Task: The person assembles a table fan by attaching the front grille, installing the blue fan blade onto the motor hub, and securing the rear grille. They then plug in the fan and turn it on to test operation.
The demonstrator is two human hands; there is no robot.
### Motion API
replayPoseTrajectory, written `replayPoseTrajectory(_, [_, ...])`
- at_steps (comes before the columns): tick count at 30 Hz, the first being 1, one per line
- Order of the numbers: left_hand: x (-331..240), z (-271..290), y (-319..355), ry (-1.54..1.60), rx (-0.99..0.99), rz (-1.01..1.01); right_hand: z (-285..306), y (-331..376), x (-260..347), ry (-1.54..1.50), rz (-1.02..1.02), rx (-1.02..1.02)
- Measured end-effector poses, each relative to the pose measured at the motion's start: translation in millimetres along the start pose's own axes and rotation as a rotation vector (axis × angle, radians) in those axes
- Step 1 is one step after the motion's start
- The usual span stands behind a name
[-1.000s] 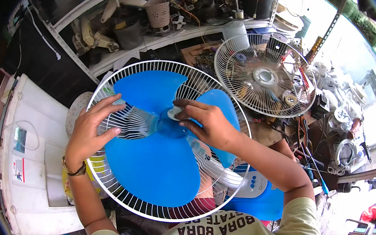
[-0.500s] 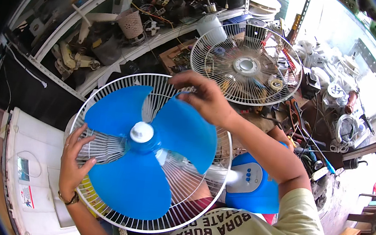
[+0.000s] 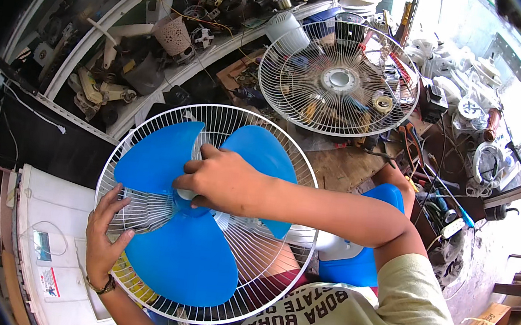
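Note:
In front of me a fan's round white wire guard [image 3: 171,107] surrounds a blue three-bladed fan blade [image 3: 183,262]. My right hand [image 3: 227,181] reaches over to the blade's centre, its fingers closed around the white hub nut [image 3: 186,194], mostly hidden beneath them. At the guard's left rim my left hand [image 3: 105,229] rests with its fingers spread, thumb and fingertips near the blade edges. Under my right arm shows part of the fan's blue and white base [image 3: 352,261].
A second round wire guard [image 3: 307,107] lies farther back over a cluttered bench. Fan parts and motors crowd the shelf [image 3: 174,77] at the far left. Tools, including a blue-handled screwdriver [image 3: 467,217], lie at the right. A white panel [image 3: 46,203] stands at the left.
My right hand has moved from the guard's top edge down and left to the hub, closing on the nut. The left hand stays at the rim.

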State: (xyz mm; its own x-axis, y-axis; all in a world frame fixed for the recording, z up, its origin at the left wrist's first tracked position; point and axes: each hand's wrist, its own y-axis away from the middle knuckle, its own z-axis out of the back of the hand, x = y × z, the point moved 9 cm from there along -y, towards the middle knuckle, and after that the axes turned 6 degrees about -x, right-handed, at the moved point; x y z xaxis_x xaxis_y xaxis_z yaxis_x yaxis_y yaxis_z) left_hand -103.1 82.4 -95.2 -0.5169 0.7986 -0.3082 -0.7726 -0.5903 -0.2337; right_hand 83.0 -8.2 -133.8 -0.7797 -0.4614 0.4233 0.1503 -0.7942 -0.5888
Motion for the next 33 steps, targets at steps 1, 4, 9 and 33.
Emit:
replayPoseTrajectory(1, [-1, 0, 0, 0.006, -0.003, -0.003, -1, -1, -1, -0.007, -0.011, 0.004])
replayPoseTrajectory(4, [-2, 0, -1, -0.031, -0.012, -0.027, -9, -5, -6, 0.012, 0.002, 0.014])
replayPoseTrajectory(9, [-10, -2, -8, -0.026, 0.003, -0.046, 7, -6, 2, -0.024, 0.185, -0.027])
replayPoseTrajectory(33, [-13, -9, -23, -0.098, 0.055, -0.060, 13, -7, -11, -0.117, 0.099, -0.010])
